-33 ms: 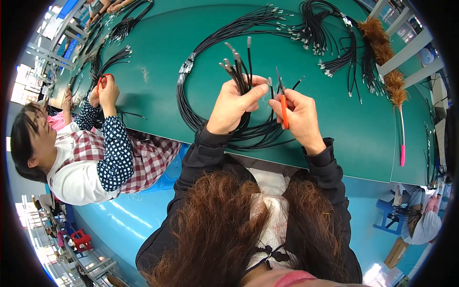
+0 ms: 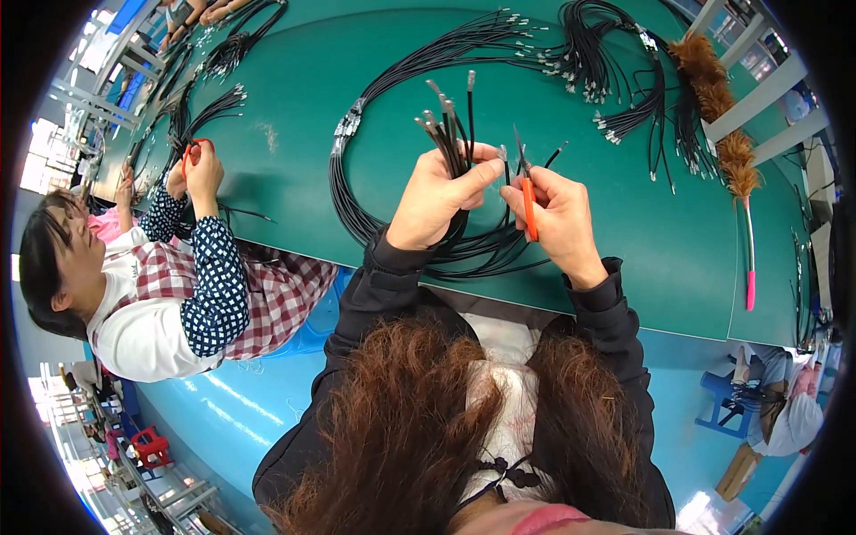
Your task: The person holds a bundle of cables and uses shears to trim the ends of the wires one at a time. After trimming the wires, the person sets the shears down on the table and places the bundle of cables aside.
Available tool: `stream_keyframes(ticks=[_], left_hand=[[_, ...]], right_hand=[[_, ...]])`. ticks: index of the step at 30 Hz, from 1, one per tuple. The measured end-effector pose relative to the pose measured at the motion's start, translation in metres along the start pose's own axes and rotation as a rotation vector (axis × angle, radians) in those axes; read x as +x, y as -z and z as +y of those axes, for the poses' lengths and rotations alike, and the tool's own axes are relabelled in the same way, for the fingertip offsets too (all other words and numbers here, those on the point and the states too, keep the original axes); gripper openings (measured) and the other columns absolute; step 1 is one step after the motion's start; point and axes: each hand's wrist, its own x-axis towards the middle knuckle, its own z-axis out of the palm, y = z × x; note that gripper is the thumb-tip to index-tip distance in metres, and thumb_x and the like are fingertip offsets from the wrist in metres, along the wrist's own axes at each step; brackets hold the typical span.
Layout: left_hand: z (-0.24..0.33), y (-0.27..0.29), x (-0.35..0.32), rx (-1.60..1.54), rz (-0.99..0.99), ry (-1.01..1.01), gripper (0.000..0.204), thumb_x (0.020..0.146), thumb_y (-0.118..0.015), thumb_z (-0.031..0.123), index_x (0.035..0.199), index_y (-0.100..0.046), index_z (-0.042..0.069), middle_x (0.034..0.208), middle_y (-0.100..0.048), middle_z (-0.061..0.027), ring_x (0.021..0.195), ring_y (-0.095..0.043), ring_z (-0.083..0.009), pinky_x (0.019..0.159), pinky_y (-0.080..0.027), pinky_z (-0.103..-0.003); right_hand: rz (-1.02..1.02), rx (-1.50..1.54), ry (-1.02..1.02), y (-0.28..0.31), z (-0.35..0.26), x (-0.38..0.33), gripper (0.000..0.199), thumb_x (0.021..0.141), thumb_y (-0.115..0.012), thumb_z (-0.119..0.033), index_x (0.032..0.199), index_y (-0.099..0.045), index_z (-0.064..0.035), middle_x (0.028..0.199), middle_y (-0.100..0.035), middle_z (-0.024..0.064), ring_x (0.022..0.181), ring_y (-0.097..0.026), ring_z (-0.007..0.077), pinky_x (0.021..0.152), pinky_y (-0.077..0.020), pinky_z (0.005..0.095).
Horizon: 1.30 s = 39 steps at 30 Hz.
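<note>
A bundle of black cables (image 2: 453, 153) with metal-tipped ends stands up out of my left hand (image 2: 431, 201), its fingers closed round them. My left thumb and forefinger meet beside the end of one cable (image 2: 506, 169). Close on the right, my right hand (image 2: 563, 218) grips small orange-handled scissors (image 2: 530, 207), their dark blades pointing up and away. The blade tips are near that cable end; whether they touch it I cannot tell. Below my hands, the rest of the cables curves across the green table (image 2: 642, 241) in a large loop tied with a silvery band (image 2: 348, 125).
More black cable bundles (image 2: 593, 67) lie at the far right, beside a brown feather duster (image 2: 738, 160) with a pink-ended handle. On the left a co-worker in a checked apron (image 2: 267, 303) holds red-handled scissors (image 2: 198, 147) near other cables. Grey frame bars rise at the right edge.
The upright cable ends in my left hand have shifted slightly to the right. My right hand and the scissors are practically where they were.
</note>
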Motion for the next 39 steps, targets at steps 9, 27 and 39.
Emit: stream_keyframes(ticks=[9, 27, 39], left_hand=[[-0.001, 0.005, 0.006, -0.011, 0.043, -0.012, 0.014, 0.081, -0.068, 0.006, 0.090, -0.061, -0.003, 0.066, -0.050, 0.0039, 0.052, -0.039, -0.0034, 0.046, -0.029, -0.020], [-0.010, -0.008, -0.004, 0.120, 0.126, -0.084, 0.012, 0.078, -0.068, 0.007, 0.086, -0.063, -0.001, 0.067, -0.056, 0.0021, 0.055, -0.047, -0.0045, 0.049, -0.036, -0.019], [-0.004, 0.016, 0.028, 0.028, 0.142, -0.055, 0.007, 0.082, -0.063, 0.005, 0.084, -0.059, -0.001, 0.063, -0.045, 0.0052, 0.051, -0.037, -0.0031, 0.045, -0.027, -0.020]], right_hand=[[0.033, -0.218, 0.115, -0.005, -0.011, 0.002, 0.017, 0.082, -0.067, -0.011, 0.074, -0.056, -0.0007, 0.055, -0.051, -0.0028, 0.048, -0.045, 0.0030, 0.043, -0.0335, 0.0214], [0.009, 0.511, -0.131, -0.002, -0.019, 0.017, 0.013, 0.086, -0.062, -0.012, 0.088, -0.061, 0.0006, 0.061, -0.057, 0.0027, 0.043, -0.047, 0.0065, 0.040, -0.0359, 0.0176], [-0.037, 0.550, -0.232, -0.008, -0.014, 0.060, 0.014, 0.087, -0.061, -0.014, 0.089, -0.059, 0.0000, 0.062, -0.058, 0.0041, 0.043, -0.048, 0.0078, 0.040, -0.0370, 0.0191]])
